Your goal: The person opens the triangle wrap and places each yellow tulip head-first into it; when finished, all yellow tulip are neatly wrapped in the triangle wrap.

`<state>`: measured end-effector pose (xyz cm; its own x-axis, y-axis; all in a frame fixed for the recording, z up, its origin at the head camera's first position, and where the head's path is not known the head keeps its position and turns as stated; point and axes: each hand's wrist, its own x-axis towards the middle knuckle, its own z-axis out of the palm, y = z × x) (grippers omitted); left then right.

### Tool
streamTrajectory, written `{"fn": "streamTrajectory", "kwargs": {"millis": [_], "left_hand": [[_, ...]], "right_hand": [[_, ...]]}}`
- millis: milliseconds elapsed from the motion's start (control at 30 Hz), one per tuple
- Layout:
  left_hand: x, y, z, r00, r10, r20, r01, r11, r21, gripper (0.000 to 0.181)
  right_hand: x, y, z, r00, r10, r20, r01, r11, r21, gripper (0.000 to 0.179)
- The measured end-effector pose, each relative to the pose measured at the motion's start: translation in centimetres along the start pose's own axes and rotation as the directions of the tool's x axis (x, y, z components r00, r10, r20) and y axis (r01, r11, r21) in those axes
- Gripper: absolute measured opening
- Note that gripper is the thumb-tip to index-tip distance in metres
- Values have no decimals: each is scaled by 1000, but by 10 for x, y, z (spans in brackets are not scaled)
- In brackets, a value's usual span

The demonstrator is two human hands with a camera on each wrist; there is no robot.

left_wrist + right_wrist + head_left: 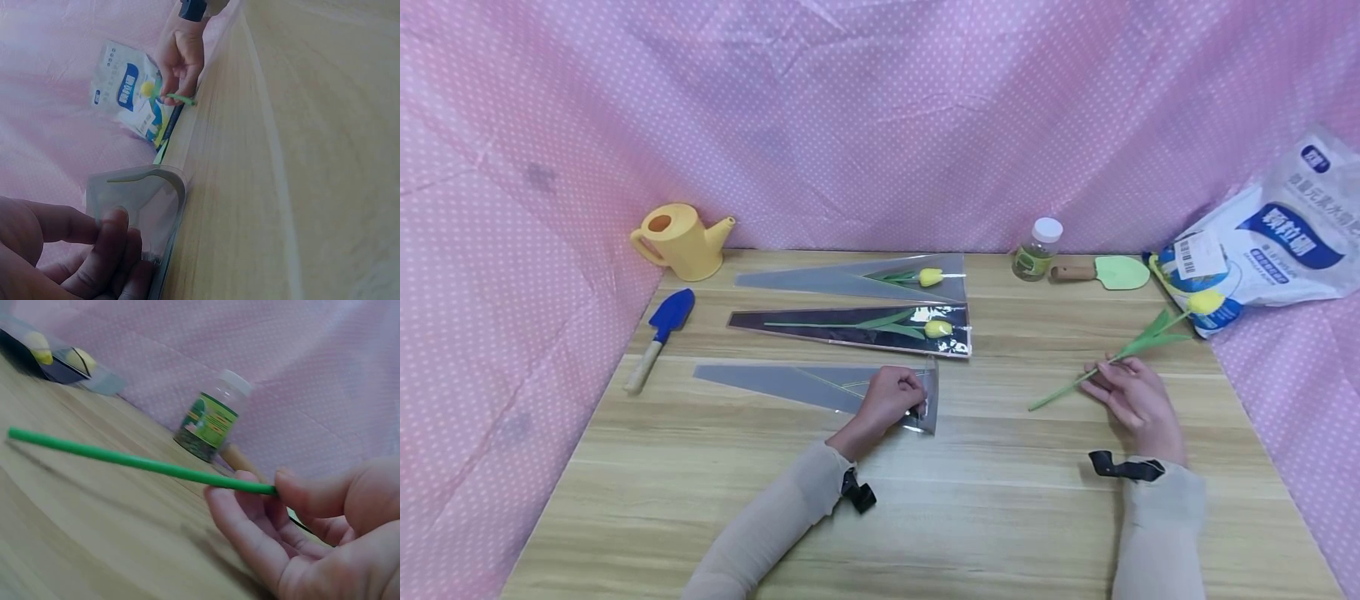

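Observation:
Yellow artificial tulip (1150, 335) in my right hand (1135, 404): fingers and thumb pinch its green stem (144, 464), and the bloom points toward the back right. The stem's bare lower end reaches left over the wooden table. My left hand (889, 396) pinches the wide end of the nearest transparent flower sleeve (760, 382), whose mouth bows up in the left wrist view. The sleeve's narrow end points left. Behind it lie a dark sleeve (805, 335) and a grey clear sleeve (805, 281), each with a yellow tulip inside.
A yellow watering can (688, 246) and a blue trowel (661, 337) are at the left. At the back right are a white-capped jar (1037, 250), a green trowel (1122, 272) and a white-and-blue bag (1262, 242). Pink dotted cloth (880, 125) hangs behind.

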<state>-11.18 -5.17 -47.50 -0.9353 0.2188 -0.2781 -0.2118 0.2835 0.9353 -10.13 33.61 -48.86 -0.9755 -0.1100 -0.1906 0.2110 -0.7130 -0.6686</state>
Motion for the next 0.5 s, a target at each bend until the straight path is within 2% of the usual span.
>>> {"fn": "streamTrajectory", "kwargs": {"millis": [200, 500], "left_hand": [[1, -1, 0, 1000, -18, 3, 18, 1000, -7, 9], [3, -1, 0, 1000, -15, -1, 15, 1000, -5, 9]], "right_hand": [[7, 8, 12, 997, -12, -70, 17, 997, 81, 15], [12, 14, 29, 996, -30, -80, 39, 992, 119, 12]]}}
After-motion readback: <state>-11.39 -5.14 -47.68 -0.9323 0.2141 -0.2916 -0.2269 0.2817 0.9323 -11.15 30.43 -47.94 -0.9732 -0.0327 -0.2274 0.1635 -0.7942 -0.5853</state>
